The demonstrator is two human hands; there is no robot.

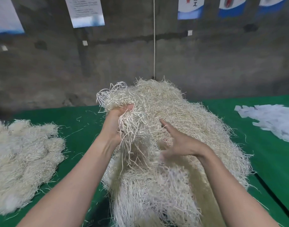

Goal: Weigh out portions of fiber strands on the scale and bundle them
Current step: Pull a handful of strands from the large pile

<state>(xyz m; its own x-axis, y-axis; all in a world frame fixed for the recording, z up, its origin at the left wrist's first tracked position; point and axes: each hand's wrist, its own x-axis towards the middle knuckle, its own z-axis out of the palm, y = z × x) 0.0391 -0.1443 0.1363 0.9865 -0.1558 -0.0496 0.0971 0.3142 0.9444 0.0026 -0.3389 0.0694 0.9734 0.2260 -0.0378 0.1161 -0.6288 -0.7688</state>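
Fiber strands (117,97) bunch in the left hand (115,123), fingers (128,106) curled tight to lift a portion off the heap (181,108), right hand (179,145) spread open and empty, likely to tease tangles

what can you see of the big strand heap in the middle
The heap is a tall, loose mound of thin, pale cream strands, tangled and frayed at the edges, looking like dry fiber. It sits on the green table, mid-frame, reaching to the near edge. The left hand grips a tuft at its upper left; the right hand, fingers spread, is against its front.
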